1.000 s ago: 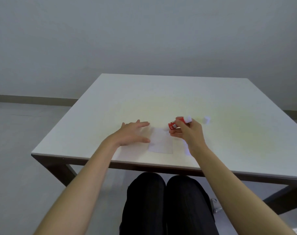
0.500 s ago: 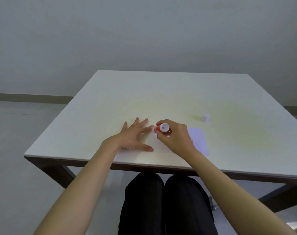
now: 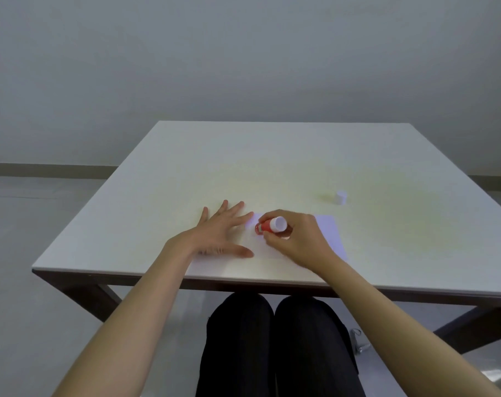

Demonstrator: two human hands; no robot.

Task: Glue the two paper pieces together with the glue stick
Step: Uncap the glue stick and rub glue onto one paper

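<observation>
Bare forearms (image 3: pixel 146 308) (sleeveless in view), black trousers (image 3: pixel 275 348).

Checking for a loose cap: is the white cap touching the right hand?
Apart. The head view shows the cap standing alone on bare table, beyond the right hand.

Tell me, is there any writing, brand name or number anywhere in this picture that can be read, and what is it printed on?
No text here can be read.
Glue stick in the right hand: a white patch on its red barrel looks like a label, too small and blurred to read.
White cap, two paper pieces, table: no print visible.
The left hand lies flat beside the paper, covering no visible writing.
</observation>
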